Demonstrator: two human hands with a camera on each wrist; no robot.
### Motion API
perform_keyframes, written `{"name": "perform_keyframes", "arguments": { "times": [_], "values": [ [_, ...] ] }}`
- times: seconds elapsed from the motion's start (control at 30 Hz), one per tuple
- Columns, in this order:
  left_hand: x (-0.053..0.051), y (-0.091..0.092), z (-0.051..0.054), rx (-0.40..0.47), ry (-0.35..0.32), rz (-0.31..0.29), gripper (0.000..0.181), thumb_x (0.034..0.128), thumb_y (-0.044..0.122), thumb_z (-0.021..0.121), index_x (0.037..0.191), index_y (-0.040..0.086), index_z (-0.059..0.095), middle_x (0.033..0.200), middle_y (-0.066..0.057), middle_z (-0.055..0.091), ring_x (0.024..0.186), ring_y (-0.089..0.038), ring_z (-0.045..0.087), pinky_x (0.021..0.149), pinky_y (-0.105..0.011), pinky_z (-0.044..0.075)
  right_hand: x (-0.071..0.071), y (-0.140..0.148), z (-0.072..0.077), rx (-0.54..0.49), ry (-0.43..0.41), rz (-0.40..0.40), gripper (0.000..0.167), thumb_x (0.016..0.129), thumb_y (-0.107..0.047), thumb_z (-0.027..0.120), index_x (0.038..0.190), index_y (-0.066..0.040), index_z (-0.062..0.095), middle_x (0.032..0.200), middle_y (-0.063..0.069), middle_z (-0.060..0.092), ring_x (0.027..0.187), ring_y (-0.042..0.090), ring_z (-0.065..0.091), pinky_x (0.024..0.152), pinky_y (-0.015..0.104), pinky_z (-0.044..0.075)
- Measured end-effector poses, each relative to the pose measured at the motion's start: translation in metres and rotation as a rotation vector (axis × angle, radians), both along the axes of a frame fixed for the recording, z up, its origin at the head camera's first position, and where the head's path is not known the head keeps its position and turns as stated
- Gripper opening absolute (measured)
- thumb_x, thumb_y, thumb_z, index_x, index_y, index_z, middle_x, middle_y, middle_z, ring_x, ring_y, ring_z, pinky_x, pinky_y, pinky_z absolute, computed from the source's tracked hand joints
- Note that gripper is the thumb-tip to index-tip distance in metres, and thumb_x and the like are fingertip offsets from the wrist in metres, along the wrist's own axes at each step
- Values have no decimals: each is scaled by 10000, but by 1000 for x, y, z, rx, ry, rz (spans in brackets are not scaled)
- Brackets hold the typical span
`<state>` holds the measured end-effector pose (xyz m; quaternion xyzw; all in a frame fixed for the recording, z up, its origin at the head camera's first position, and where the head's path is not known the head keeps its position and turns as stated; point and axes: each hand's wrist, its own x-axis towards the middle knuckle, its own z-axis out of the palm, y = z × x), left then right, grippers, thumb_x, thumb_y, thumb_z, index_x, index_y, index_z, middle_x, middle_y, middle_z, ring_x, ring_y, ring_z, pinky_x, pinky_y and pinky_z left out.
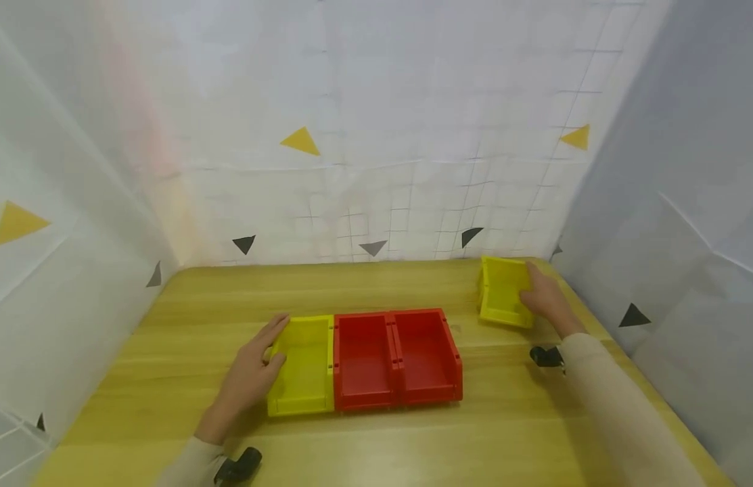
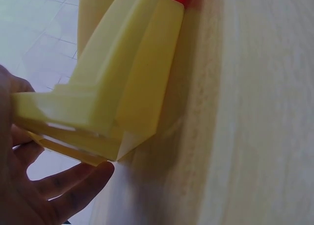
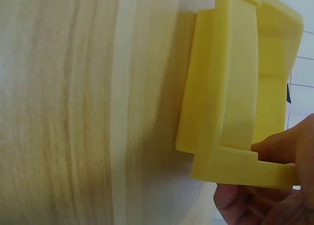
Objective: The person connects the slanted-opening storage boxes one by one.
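At the left end of a joined row stands a yellow storage bin (image 1: 302,365). My left hand (image 1: 249,372) holds its left wall, thumb over the rim and fingers along the outside; the left wrist view shows the fingers (image 2: 81,186) by the bin's lower edge. Two red storage bins (image 1: 365,362) adjoin it on the right. Toward the back right, my right hand (image 1: 545,297) grips a second yellow storage bin (image 1: 504,291) by its right wall, thumb inside and fingers outside. That bin sits tilted, and I cannot tell whether it touches the table.
The wooden table (image 1: 400,446) runs back to a white sheet wall (image 1: 388,203) with yellow and dark triangles on it. Similar sheets rise along the left and right sides. A black wrist device (image 1: 239,467) is strapped below each hand.
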<state>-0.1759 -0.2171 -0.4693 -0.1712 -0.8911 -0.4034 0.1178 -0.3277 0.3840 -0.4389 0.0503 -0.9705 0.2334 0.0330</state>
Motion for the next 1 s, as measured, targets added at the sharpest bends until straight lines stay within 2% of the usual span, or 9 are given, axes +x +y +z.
{"name": "perform_keyframes", "arguments": {
  "times": [0.17, 0.3, 0.5, 0.53, 0.63, 0.7, 0.77, 0.87, 1.0],
  "values": [
    [-3, 3, 1, 15, -3, 1, 673, 976, -42, 564, 1614, 91, 398, 1668, -39, 311, 519, -75, 321, 418, -258, 332, 3, 6, 1, -9, 7, -8, 820, 903, -58, 509, 1572, 179, 99, 1499, 496, 246, 1309, 656, 332, 1055, 717, 308],
    [-3, 3, 1, 16, -2, 2, 667, 974, -42, 564, 1610, 80, 402, 1667, -46, 311, 720, -159, 503, 426, -260, 346, 5, 7, 3, -18, 52, 4, 817, 905, -47, 523, 1566, 190, 105, 1492, 501, 250, 1315, 662, 323, 1065, 719, 295],
    [-3, 3, 1, 27, -11, -8, 676, 979, -43, 557, 1617, 107, 394, 1671, -34, 300, 517, -85, 318, 424, -261, 341, 14, 4, 15, -48, 105, 23, 813, 934, -28, 534, 1579, 174, 83, 1569, 447, 178, 1392, 636, 234, 1104, 710, 239],
    [-3, 3, 1, 30, -8, -9, 676, 979, -46, 556, 1617, 106, 393, 1671, -32, 300, 534, -81, 342, 421, -264, 339, 15, 2, 18, -54, 110, 25, 808, 940, -31, 530, 1581, 170, 81, 1573, 442, 175, 1397, 633, 228, 1110, 705, 232],
    [-3, 4, 1, 24, 15, -10, 674, 980, -55, 548, 1618, 97, 388, 1669, -36, 300, 927, -156, 633, 487, -279, 379, 18, -2, 26, -55, 134, 42, 790, 948, -37, 518, 1581, 170, 94, 1575, 434, 191, 1403, 624, 231, 1119, 696, 226],
    [-2, 4, 0, 16, 33, -14, 668, 984, -59, 542, 1617, 83, 382, 1669, -45, 300, 1299, -260, 541, 548, -295, 403, 21, -7, 31, -67, 136, 51, 782, 955, -46, 516, 1586, 161, 101, 1584, 422, 191, 1413, 618, 220, 1127, 693, 212],
    [-2, 3, 0, 7, 45, -13, 663, 988, -59, 539, 1617, 74, 378, 1668, -52, 301, 1475, -298, 345, 608, -307, 411, 25, -12, 35, -74, 134, 51, 782, 953, -55, 520, 1594, 143, 117, 1589, 409, 206, 1415, 612, 228, 1123, 695, 222],
    [-1, 3, -1, 0, 47, -10, 659, 989, -56, 540, 1615, 70, 380, 1667, -55, 304, 1475, -310, 347, 628, -312, 414, 31, -20, 41, -82, 132, 52, 780, 946, -64, 537, 1601, 123, 157, 1583, 402, 241, 1413, 606, 248, 1107, 706, 244],
    [0, 2, 0, 7, 35, -9, 656, 985, -54, 545, 1611, 63, 388, 1667, -56, 307, 1276, -317, 528, 532, -287, 402, 41, -30, 47, -65, 141, 63, 771, 937, -64, 557, 1595, 121, 201, 1544, 421, 301, 1384, 610, 295, 1066, 724, 288]
  ]
}}
